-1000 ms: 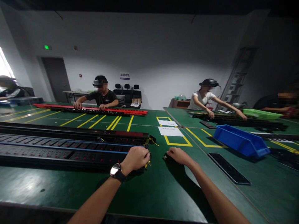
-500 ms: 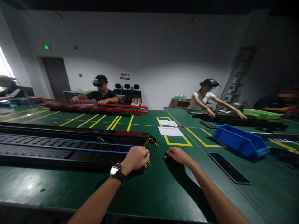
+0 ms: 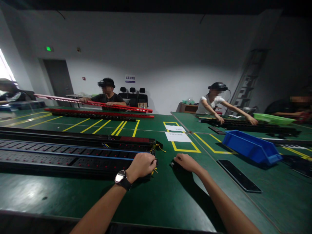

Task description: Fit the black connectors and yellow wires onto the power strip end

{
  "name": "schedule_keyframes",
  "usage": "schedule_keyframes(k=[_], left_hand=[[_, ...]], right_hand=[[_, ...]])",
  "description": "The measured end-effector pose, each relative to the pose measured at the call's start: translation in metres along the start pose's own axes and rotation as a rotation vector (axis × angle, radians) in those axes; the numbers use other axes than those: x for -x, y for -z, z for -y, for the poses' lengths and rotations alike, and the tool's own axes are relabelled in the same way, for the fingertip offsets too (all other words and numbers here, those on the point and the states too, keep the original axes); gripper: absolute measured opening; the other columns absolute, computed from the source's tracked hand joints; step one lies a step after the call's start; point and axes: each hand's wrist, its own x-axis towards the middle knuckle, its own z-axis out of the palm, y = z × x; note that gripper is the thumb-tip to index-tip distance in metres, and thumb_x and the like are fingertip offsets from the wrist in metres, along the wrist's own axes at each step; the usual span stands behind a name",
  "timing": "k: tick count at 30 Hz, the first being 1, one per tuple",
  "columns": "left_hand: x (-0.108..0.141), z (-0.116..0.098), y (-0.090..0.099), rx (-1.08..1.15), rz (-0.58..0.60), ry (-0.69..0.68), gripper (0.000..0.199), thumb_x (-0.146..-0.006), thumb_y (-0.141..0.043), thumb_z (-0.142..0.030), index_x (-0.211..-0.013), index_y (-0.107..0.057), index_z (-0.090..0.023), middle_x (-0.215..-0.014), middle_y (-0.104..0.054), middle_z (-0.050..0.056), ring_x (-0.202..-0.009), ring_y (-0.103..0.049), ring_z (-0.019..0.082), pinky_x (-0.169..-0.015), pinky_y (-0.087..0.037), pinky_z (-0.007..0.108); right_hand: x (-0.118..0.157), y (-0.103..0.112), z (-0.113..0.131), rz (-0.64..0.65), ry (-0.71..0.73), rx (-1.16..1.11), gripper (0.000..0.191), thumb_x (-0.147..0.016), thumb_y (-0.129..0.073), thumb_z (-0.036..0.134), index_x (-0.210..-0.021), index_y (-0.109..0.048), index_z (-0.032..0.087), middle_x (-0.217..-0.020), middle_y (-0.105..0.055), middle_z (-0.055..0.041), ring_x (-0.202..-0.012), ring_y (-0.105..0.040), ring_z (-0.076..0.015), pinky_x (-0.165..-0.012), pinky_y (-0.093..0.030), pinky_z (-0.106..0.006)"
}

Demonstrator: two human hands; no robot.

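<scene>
My left hand [image 3: 141,165], with a watch [image 3: 120,177] on its wrist, rests curled at the right end of the nearest long black power strip [image 3: 97,165]. Its fingers are closed, and what they pinch there is hidden. Short yellow wires [image 3: 154,171] stick out beside the fingertips. To the right, a little apart from the strip, my right hand [image 3: 186,162] is closed low over the green table. A small dark piece [image 3: 172,163] with a light glint shows at its fingertips; its kind cannot be made out.
Behind the near strip lie more black strips [image 3: 73,138]. A blue bin [image 3: 251,146] and a phone-like dark slab [image 3: 239,175] lie at right. White papers [image 3: 177,137] lie ahead. Across the table, one person holds a red rail [image 3: 117,106]; another [image 3: 212,104] reaches over black parts.
Both my hands stay where they were. Across the table, the person at left has turned the red rail and raised its left end, so its slotted side now shows.
</scene>
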Motion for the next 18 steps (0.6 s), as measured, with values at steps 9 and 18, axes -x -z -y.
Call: schedule_keyframes(k=[9, 18], left_hand=[[-0.0005, -0.0005, -0.0005, -0.001, -0.008, 0.013, 0.029, -0.097, -0.049, -0.028, -0.074, -0.063, -0.017, -0.074, -0.065, 0.005, -0.067, -0.060, 0.016, -0.064, -0.040, 0.027], [-0.0008, -0.0004, -0.0006, 0.004, -0.013, 0.004, 0.031, -0.098, -0.048, -0.029, -0.073, -0.061, -0.017, -0.073, -0.065, 0.005, -0.067, -0.059, 0.016, -0.062, -0.037, 0.027]], right_hand=[[-0.0012, -0.0018, -0.0007, -0.004, -0.004, 0.023, 0.033, -0.102, -0.045, 0.036, -0.090, -0.069, 0.018, -0.091, -0.073, -0.0106, -0.086, -0.068, -0.0231, -0.066, -0.034, -0.029], [-0.0036, -0.0078, -0.0003, -0.071, 0.058, -0.032, 0.030, -0.101, -0.045, 0.035, -0.086, -0.065, 0.017, -0.090, -0.071, -0.0102, -0.082, -0.064, -0.0215, -0.068, -0.036, -0.028]])
